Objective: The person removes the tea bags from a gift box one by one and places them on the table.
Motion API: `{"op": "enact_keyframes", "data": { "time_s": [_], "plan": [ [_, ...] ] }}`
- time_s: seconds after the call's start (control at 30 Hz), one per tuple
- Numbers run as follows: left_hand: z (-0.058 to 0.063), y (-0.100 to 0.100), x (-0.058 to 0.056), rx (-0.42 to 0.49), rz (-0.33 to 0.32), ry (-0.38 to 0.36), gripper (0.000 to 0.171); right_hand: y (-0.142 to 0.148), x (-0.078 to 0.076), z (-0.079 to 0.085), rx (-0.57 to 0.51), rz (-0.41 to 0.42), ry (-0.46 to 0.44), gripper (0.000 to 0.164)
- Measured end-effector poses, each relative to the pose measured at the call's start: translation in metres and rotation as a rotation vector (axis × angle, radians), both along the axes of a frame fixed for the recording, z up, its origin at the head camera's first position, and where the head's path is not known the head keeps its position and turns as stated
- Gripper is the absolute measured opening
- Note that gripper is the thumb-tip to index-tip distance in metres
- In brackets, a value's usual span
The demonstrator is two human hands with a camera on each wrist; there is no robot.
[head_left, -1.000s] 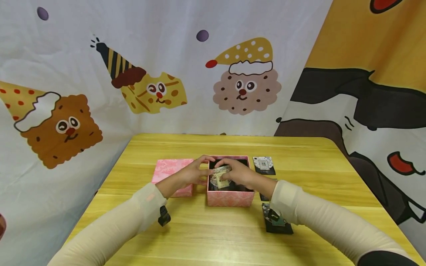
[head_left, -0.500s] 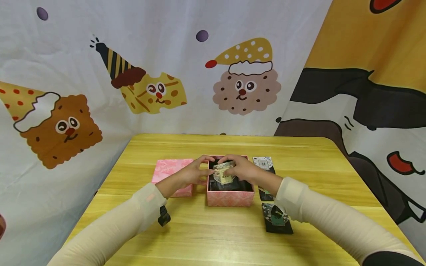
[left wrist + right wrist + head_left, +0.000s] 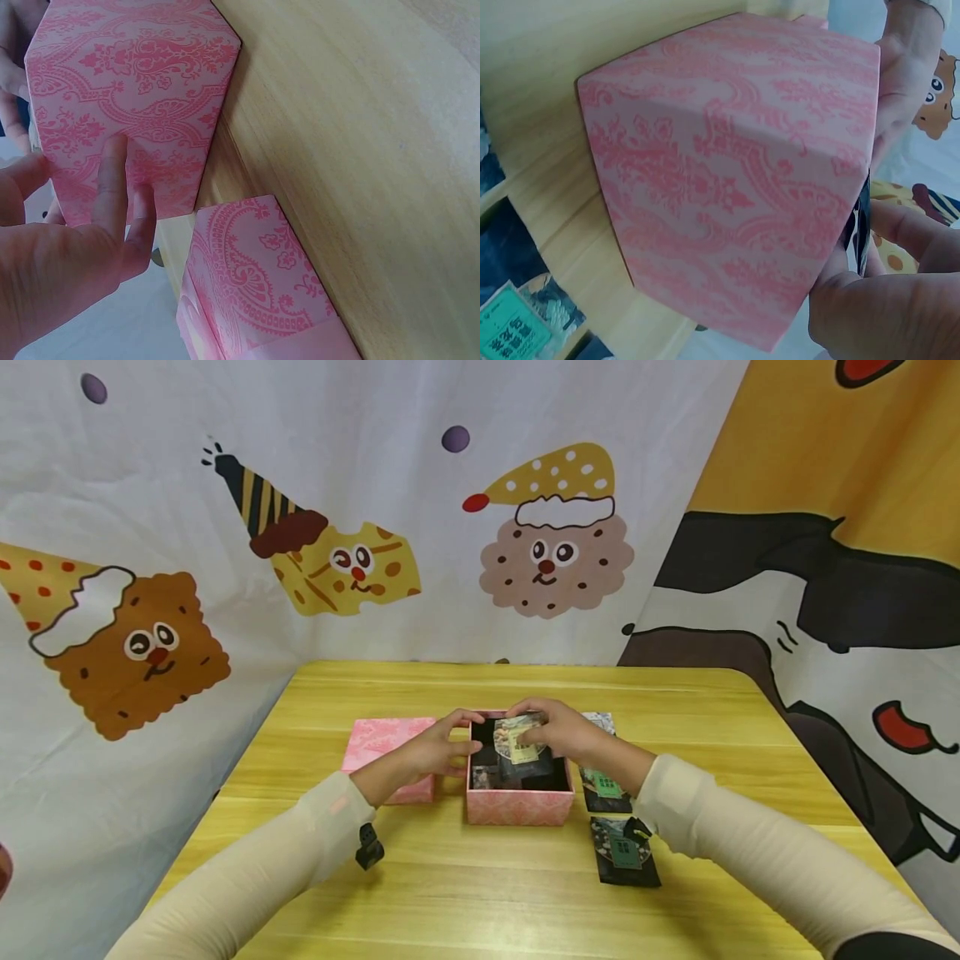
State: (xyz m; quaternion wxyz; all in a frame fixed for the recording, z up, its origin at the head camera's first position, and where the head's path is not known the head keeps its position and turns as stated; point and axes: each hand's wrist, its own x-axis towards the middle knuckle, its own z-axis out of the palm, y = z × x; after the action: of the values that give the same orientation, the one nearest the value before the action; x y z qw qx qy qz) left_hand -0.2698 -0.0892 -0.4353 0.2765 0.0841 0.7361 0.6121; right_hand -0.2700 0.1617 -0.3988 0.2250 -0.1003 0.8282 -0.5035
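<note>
In the head view a pink patterned box (image 3: 519, 811) stands uncovered on the table, its dark inside facing up. My left hand (image 3: 435, 750) holds its left wall, with fingertips (image 3: 114, 154) against the outer face and the thumb at the rim. Between thumb and fingers, my right hand (image 3: 562, 732) pinches a black packet (image 3: 527, 767) with a pale yellow label, tilted over the box opening. Another dark packet (image 3: 486, 777) shows inside at the front left. The right wrist view shows only the held packet's dark edge (image 3: 861, 225) beside the box wall.
A second pink box (image 3: 382, 742) stands left of the uncovered one, partly behind my left forearm. To the right, black packets lie in a column: a green-labelled one (image 3: 626, 853) in front, another (image 3: 604, 789) in the middle, a grey-topped one (image 3: 602, 721) at the back.
My right hand has shifted right and slightly up with the yellow-labelled packet, baring more of the box's inside. The left hand has stayed on the box wall.
</note>
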Motion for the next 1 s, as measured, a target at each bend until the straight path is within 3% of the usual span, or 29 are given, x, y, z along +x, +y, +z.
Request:
{"op": "enact_keyframes", "data": {
  "time_s": [0.47,1.0],
  "plan": [
    [-0.002,-0.001,0.001,-0.009,-0.010,0.012,0.043,0.031,-0.008,0.011,-0.063,-0.040,-0.001,0.043],
    [0.000,-0.001,0.002,-0.009,-0.016,0.025,0.048,0.060,-0.016,0.008,-0.152,-0.074,0.036,0.045]
  ]
}}
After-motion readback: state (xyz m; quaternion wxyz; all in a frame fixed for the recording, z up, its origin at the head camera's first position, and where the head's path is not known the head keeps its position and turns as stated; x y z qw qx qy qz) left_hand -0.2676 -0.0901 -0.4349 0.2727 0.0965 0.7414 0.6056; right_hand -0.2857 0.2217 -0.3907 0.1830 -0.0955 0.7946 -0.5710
